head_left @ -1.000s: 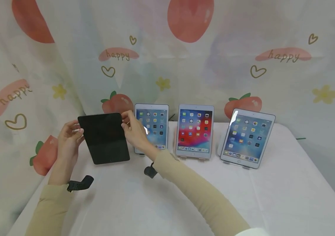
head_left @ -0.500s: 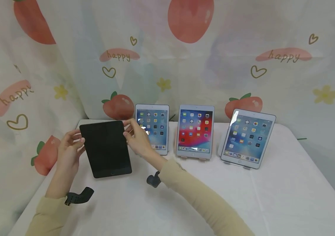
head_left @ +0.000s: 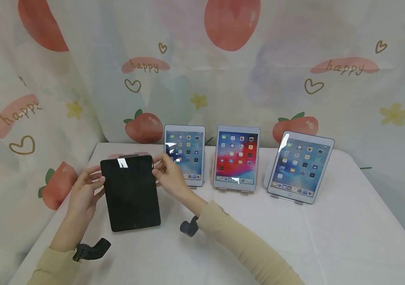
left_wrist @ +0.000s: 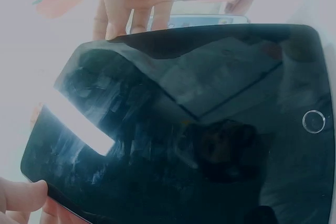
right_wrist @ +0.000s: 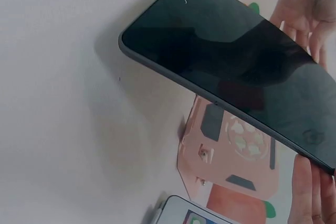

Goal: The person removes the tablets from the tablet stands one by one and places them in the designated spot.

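A black tablet (head_left: 132,194) with a dark screen and a round home button is held tilted at the left of the table. My left hand (head_left: 84,192) grips its upper left edge, thumb on the front. On the opposite edge, my right hand (head_left: 169,172) pinches near the upper corner. The left wrist view shows the left thumb (left_wrist: 23,196) at one corner of the screen. Behind the tablet, in the right wrist view, stands a pink tablet stand (right_wrist: 220,166) with cutouts; the tablet hides part of it.
To the right, a white tablet with a blue screen (head_left: 184,154), one with a red and blue screen (head_left: 236,158) and another blue-screened one (head_left: 300,168) lean on stands. A white cloth covers the table (head_left: 259,233). Behind hangs a fruit-print curtain (head_left: 231,91).
Both hands have brought the black tablet toward me and down, slightly right. Its screen faces up more, and the pink stand's top now shows behind it. The other tablets stay put.
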### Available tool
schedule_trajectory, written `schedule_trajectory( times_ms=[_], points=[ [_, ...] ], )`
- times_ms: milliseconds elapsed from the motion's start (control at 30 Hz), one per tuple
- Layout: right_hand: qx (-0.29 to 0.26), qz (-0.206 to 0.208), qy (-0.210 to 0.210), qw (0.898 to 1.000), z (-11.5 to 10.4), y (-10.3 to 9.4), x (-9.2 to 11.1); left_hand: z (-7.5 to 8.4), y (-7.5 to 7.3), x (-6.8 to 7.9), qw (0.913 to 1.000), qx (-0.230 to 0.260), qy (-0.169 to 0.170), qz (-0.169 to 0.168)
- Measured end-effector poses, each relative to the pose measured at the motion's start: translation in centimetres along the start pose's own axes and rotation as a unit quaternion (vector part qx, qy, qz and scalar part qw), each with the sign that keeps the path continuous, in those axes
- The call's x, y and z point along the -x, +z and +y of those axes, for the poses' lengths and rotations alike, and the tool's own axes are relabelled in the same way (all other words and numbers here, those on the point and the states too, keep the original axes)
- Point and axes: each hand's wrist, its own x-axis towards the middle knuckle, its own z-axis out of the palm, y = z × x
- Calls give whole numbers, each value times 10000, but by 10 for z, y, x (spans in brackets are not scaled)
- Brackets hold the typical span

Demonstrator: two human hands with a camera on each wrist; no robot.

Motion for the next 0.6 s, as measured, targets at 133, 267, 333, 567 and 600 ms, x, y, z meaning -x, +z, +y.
schedule_trajectory(
  times_ms=[133,267,333,567,600],
  points=[
    [-136,-68,120,9998,3,0,5,-5,-2,1,9995,-246,-77,-157],
    [-279,-95,286,9992,9,1,8,-9,-4,1,9981,-480,-232,-296],
    [-303,-105,436,9985,13,2,9,-12,-5,1,9972,-552,-341,-366],
    [-755,-169,899,9929,21,9,14,-18,-16,0,9926,-730,-692,-685],
    [-824,-187,946,9919,23,10,15,-19,-17,0,9918,-745,-738,-728]
  ],
)
